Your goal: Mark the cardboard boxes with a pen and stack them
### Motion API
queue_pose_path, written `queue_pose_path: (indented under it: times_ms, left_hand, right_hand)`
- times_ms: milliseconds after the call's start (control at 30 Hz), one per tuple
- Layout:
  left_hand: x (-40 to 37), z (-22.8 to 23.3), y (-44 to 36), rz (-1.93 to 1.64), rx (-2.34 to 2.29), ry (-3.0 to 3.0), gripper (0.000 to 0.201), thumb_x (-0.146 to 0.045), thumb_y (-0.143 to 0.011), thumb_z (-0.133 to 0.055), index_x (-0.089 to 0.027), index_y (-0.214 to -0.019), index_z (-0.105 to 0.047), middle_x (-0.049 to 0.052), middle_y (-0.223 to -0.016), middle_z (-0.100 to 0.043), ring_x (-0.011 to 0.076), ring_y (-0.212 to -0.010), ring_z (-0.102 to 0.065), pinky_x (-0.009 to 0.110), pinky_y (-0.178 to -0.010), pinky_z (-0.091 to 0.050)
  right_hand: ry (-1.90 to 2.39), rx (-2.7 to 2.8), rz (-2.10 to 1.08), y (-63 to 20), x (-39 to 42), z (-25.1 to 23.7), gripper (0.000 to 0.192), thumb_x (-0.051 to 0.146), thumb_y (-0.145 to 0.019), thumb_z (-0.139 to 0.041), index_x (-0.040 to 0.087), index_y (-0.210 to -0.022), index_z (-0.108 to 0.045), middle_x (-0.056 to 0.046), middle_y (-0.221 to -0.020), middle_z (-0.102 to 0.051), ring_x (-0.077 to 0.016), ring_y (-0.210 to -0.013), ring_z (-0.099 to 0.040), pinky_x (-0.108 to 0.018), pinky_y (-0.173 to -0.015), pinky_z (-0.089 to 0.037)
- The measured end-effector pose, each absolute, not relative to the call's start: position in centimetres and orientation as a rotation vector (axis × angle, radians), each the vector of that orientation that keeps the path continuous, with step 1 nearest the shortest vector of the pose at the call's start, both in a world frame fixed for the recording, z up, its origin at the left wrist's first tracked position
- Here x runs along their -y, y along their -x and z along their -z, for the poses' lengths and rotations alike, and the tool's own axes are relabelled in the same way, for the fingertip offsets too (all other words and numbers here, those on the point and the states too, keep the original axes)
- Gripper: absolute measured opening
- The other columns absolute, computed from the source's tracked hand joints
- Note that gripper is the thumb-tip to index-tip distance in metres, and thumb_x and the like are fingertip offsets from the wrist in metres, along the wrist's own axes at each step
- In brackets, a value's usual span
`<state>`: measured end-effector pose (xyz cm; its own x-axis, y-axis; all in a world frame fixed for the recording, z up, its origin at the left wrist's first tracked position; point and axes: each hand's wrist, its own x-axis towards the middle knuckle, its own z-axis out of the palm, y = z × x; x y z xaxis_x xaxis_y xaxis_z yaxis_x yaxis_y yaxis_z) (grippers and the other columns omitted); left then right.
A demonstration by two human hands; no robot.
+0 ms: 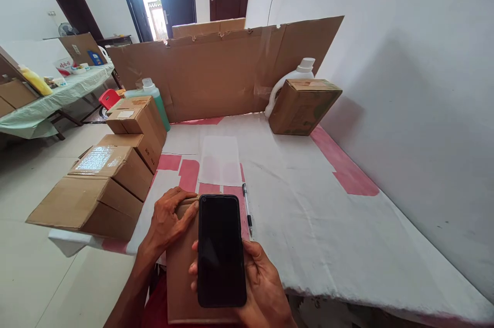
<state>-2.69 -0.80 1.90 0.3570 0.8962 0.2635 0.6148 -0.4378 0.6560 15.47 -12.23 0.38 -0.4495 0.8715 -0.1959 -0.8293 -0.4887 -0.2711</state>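
Observation:
My right hand (260, 281) holds a black phone (221, 248) with a dark screen, upright over the table's near edge. My left hand (170, 217) rests on the top of a flat brown cardboard piece (181, 276) that stands against the table edge under the phone. A pen (247, 210) lies on the white table cover (309, 215) just right of the phone. A thin white sheet (219, 161) lies flat beyond it.
Several cardboard boxes (116, 174) are stacked along the table's left edge. Another box (303, 106) and a white jug (297, 73) sit at the back right. A cardboard screen (224, 68) stands across the back. A green bottle (154, 94) stands at the back left.

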Motion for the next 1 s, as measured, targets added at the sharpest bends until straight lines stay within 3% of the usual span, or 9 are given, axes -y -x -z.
queue_pose_path:
  times_ms: [333,733,1000]
  left_hand:
    - [0.9,-1.9,2.7,-0.830,-1.328,-2.182,0.025,-0.038,-0.099,-0.057,-0.023,-0.108,-0.076,0.006,-0.103,-0.075,0.0224,-0.095,-0.070,0.035,-0.087,-0.054]
    - [0.8,-1.9,2.8,-0.833,-1.326,-2.171,0.025,-0.037,-0.099,-0.058,-0.021,-0.106,-0.076,0.006,-0.101,-0.074,0.0219,-0.095,-0.069,0.035,-0.087,-0.052]
    - [0.7,-1.7,3.0,-0.815,-1.339,-2.197,0.027,-0.041,-0.099,-0.058,-0.023,-0.106,-0.077,0.006,-0.102,-0.075,0.0223,-0.096,-0.070,0.034,-0.087,-0.053]
  right_hand:
    - [0.397,0.175,-2.024,-15.4,12.2,0.0,0.054,0.057,-0.089,-0.062,0.013,-0.118,-0.076,-0.017,-0.121,-0.076,-0.0303,-0.098,-0.075,-0.048,-0.094,-0.053]
    - [0.259,0.169,-2.025,-15.7,12.4,-0.2,0.057,0.052,-0.101,-0.044,0.010,-0.129,-0.072,-0.017,-0.125,-0.075,-0.0300,-0.103,-0.074,-0.047,-0.092,-0.055]
    - [0.399,0.171,-1.949,-17.5,12.1,0.2,0.059,0.056,-0.099,-0.047,0.010,-0.123,-0.075,-0.017,-0.122,-0.076,-0.0293,-0.097,-0.075,-0.046,-0.088,-0.058]
